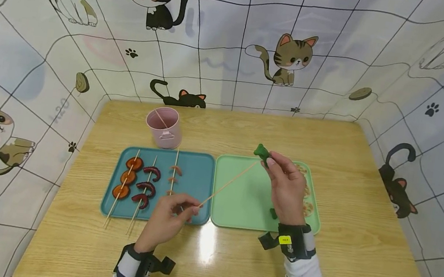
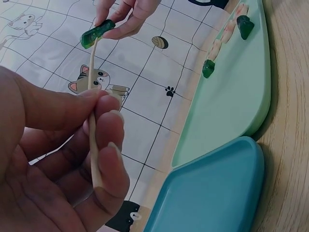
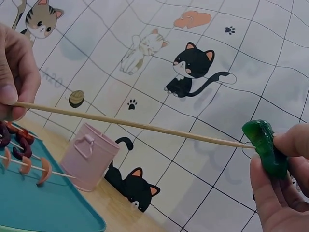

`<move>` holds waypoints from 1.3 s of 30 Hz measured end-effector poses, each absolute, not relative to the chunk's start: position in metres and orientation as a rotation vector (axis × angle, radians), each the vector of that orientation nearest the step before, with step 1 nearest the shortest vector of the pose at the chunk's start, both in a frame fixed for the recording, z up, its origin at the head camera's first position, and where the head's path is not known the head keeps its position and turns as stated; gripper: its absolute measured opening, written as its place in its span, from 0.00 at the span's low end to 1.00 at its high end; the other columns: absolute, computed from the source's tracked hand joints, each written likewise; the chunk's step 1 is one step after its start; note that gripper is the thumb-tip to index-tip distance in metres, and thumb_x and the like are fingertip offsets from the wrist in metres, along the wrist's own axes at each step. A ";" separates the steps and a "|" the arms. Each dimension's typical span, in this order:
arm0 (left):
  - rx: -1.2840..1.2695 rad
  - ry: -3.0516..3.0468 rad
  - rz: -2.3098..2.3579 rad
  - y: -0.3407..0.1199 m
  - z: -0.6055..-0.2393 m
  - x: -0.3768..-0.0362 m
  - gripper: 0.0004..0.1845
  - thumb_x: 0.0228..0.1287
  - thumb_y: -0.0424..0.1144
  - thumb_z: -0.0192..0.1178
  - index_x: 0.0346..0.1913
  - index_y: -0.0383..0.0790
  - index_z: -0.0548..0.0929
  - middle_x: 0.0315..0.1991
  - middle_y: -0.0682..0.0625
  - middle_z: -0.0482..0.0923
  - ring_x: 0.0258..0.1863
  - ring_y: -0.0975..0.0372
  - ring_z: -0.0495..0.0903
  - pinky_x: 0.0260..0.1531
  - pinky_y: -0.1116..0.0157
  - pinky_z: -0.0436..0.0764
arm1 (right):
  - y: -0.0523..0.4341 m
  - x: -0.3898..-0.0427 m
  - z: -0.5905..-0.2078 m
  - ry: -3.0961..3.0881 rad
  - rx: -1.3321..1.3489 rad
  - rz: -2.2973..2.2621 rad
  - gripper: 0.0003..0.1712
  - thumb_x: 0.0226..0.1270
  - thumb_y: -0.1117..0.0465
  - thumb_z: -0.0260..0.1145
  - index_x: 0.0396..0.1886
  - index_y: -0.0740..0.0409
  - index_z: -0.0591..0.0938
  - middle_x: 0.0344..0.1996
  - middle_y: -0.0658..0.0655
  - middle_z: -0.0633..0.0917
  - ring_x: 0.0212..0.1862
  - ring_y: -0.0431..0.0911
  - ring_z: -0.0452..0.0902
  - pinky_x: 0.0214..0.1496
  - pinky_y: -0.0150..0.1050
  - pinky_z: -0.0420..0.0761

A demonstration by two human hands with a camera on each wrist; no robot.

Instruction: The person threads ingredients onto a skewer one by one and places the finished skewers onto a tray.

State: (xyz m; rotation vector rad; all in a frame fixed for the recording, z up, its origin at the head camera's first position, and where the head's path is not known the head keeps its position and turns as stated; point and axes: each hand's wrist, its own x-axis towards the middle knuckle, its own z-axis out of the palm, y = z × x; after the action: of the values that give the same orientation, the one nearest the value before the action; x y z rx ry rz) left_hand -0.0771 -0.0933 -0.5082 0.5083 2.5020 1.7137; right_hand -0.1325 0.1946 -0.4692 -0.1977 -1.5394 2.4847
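My left hand (image 1: 179,210) pinches the near end of a bare wooden skewer (image 1: 227,183) between thumb and fingers (image 2: 104,125). The skewer (image 3: 130,123) slants up to the right over the green tray (image 1: 239,201). My right hand (image 1: 282,174) pinches a green food piece (image 1: 262,152) at the skewer's tip; in the right wrist view the tip touches the green piece (image 3: 263,145). The left wrist view shows the same piece (image 2: 96,34) on the skewer (image 2: 92,111).
A teal tray (image 1: 197,177) holds three loaded skewers (image 1: 149,180). A pink cup (image 1: 164,127) with a stick stands behind it. More green pieces (image 2: 244,26) and pale slices (image 1: 307,201) lie on the green tray. Cat-print walls enclose the wooden table (image 1: 363,213).
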 end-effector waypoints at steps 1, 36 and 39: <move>0.508 2.502 1.715 -0.093 -0.508 -0.077 0.05 0.71 0.36 0.65 0.43 0.46 0.90 0.31 0.51 0.89 0.25 0.66 0.82 0.27 0.68 0.79 | 0.195 -0.133 -0.469 -1.546 -0.198 2.478 0.16 0.71 0.70 0.67 0.56 0.70 0.83 0.52 0.57 0.82 0.56 0.47 0.84 0.62 0.39 0.82; 0.533 2.545 1.797 -0.091 -0.517 -0.079 0.06 0.68 0.31 0.66 0.40 0.45 0.90 0.29 0.47 0.86 0.23 0.65 0.81 0.27 0.68 0.79 | 0.205 -0.125 -0.472 -1.701 -0.158 2.753 0.17 0.74 0.61 0.67 0.59 0.59 0.84 0.54 0.54 0.82 0.48 0.40 0.85 0.55 0.32 0.84; 0.511 2.530 1.817 -0.090 -0.518 -0.078 0.07 0.67 0.28 0.66 0.39 0.44 0.89 0.27 0.48 0.86 0.22 0.64 0.80 0.25 0.68 0.79 | 0.204 -0.123 -0.473 -1.677 -0.134 2.762 0.12 0.74 0.63 0.67 0.54 0.53 0.87 0.50 0.52 0.84 0.47 0.40 0.85 0.53 0.31 0.84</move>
State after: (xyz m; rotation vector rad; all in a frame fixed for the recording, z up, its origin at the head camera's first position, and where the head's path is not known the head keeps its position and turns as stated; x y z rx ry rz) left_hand -0.0782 -0.0897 -0.5177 0.5113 2.5302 1.8170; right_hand -0.1230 0.2037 -0.4730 -0.1342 -1.6770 2.7619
